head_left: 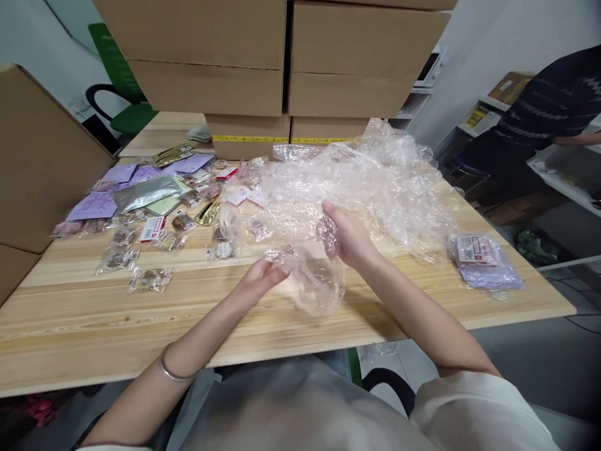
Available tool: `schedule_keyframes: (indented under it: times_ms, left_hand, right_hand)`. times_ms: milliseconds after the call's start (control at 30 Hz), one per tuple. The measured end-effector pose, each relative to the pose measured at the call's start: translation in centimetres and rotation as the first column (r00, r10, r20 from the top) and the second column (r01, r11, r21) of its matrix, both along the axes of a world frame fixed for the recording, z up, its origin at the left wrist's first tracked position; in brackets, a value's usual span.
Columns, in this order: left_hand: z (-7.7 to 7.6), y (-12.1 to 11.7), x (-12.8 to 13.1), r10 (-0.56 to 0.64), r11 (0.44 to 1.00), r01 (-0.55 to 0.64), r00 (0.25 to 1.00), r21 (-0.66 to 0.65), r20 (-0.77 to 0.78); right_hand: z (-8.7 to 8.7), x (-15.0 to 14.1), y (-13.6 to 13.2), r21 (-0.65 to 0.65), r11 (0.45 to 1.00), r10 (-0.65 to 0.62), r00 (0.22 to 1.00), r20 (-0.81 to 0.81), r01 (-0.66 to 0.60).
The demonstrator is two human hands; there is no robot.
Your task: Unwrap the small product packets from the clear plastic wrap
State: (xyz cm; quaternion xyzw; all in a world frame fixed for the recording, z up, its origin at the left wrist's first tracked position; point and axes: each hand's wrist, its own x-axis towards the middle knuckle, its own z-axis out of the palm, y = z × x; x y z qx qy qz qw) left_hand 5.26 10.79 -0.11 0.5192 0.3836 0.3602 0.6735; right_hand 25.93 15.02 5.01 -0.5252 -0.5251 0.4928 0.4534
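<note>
Clear film between two hands

Head view: left hand pinches one edge of a clear plastic film; right hand is closed around a bunched part. Film hangs between them, seemingly a bag, though blur obscures this. Beyond the hands: heap of clear plastic. Left of them: small wrapped packets.

My wooden table looks smooth and satiny, with streaky grain. Behind it, the boxes are matt brown cardboard. On it lies a heap of crinkled, glossy clear plastic wrap; at its left, 1 silver pouch shines like foil. My bracelet is polished metal.
</note>
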Motion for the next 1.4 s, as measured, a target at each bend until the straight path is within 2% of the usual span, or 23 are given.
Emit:
schedule_keyframes:
  times_ms: [100, 200, 300, 367, 433, 533, 667, 733, 833, 900, 967, 1000, 1033, 1100, 1133, 1167, 1233, 1267, 1300, 1400]
  left_hand:
    - [1.1, -0.1, -0.6, -0.041, 0.993, 0.068, 0.965, -0.096, 0.258]
    - [2.0, 0.0, -0.8, 0.036, 0.989, 0.016, 0.937, -0.147, 0.347]
    - [1.8, 0.1, -0.6, 0.118, 0.981, -0.075, 0.963, -0.180, 0.242]
    - [1.3, 0.1, -0.3, 0.180, 0.968, -0.158, 0.978, -0.193, 0.102]
    - [0.8, 0.2, -0.2, 0.252, 0.950, -0.248, 0.968, -0.189, -0.002]
    - [0.5, 0.2, -0.3, 0.309, 0.934, -0.319, 0.947, -0.160, -0.085]
    - [0.7, -0.3, -0.8, 0.261, 0.953, -0.280, 0.953, -0.116, -0.156]
    - [0.7, -0.5, -1.1, 0.278, 0.949, -0.296, 0.948, -0.107, -0.159]
    - [0.6, -0.7, -2.0, 0.371, 0.914, -0.384, 0.921, -0.131, -0.116]
    - [0.5, -0.9, -2.4, 0.394, 0.902, -0.401, 0.916, -0.157, -0.078]
    - [0.5, -1.3, -2.2, 0.373, 0.910, -0.376, 0.926, -0.176, -0.054]
    - [0.6, -1.5, -2.0, 0.360, 0.914, -0.363, 0.932, -0.181, -0.052]
    - [0.7, -1.9, -1.5, 0.351, 0.916, -0.355, 0.935, -0.184, -0.057]
    - [1.0, -2.7, -0.4, 0.333, 0.924, -0.339, 0.941, -0.179, -0.065]
    - [1.1, -3.1, 0.3, 0.324, 0.929, -0.331, 0.944, -0.166, -0.066]
    - [1.2, -3.6, 0.9, 0.314, 0.935, -0.320, 0.947, -0.149, -0.068]
    - [1.3, -4.5, 2.0, 0.276, 0.952, -0.283, 0.958, -0.114, -0.073]
    - [1.4, -5.0, 2.5, 0.257, 0.960, -0.263, 0.964, -0.096, -0.076]
    - [1.5, -5.4, 2.9, 0.240, 0.966, -0.247, 0.967, -0.080, -0.079]
    - [1.6, -6.2, 3.6, 0.234, 0.971, -0.237, 0.970, -0.036, -0.068]
  right_hand:
    - [-0.9, 0.0, -2.2, 0.077, 0.989, -0.127, 0.990, 0.060, 0.123]
    - [-2.4, 0.3, -3.4, 0.171, 0.964, -0.232, 0.961, 0.150, 0.205]
    - [-3.2, 0.4, -4.1, 0.156, 0.980, -0.158, 0.966, 0.206, 0.127]
    - [-3.4, 0.5, -4.3, 0.071, 0.997, -0.043, 0.980, 0.195, 0.030]
    - [-3.4, 0.9, -4.3, -0.013, 1.000, -0.010, 0.988, 0.154, 0.012]
    - [-3.7, 2.2, -3.9, -0.053, 0.990, -0.122, 0.987, 0.106, 0.128]
    - [-4.3, 4.8, -3.4, -0.023, 0.976, -0.215, 0.975, 0.057, 0.216]
    - [-4.4, 6.5, -3.1, -0.042, 0.976, -0.216, 0.976, -0.012, 0.216]
    - [-4.7, 8.7, -2.4, -0.081, 0.978, -0.200, 0.969, -0.142, 0.190]
    - [-5.3, 9.3, -2.2, -0.109, 0.986, -0.147, 0.974, -0.171, 0.130]
    - [-5.8, 8.7, -2.5, -0.143, 0.985, -0.109, 0.988, -0.108, 0.093]
    - [-5.9, 7.9, -2.9, -0.134, 0.983, -0.129, 0.991, -0.036, 0.123]
    - [-5.9, 7.0, -3.6, -0.087, 0.980, -0.176, 0.983, 0.060, 0.181]
    - [-5.3, 4.6, -5.4, 0.097, 0.958, -0.285, 0.925, 0.253, 0.269]
    - [-4.7, 3.4, -6.4, 0.171, 0.958, -0.277, 0.903, 0.328, 0.232]
    - [-4.1, 2.2, -7.2, 0.195, 0.971, -0.205, 0.898, 0.388, 0.138]
    - [-2.8, 0.3, -8.5, 0.140, 0.987, 0.001, 0.877, 0.480, -0.078]
    - [-2.3, -0.4, -8.8, 0.106, 0.984, 0.069, 0.858, 0.510, -0.142]
    - [-2.0, -0.9, -8.9, 0.087, 0.982, 0.096, 0.841, 0.533, -0.167]
    - [-2.0, -1.5, -8.9, 0.124, 0.982, 0.047, 0.816, 0.576, -0.144]
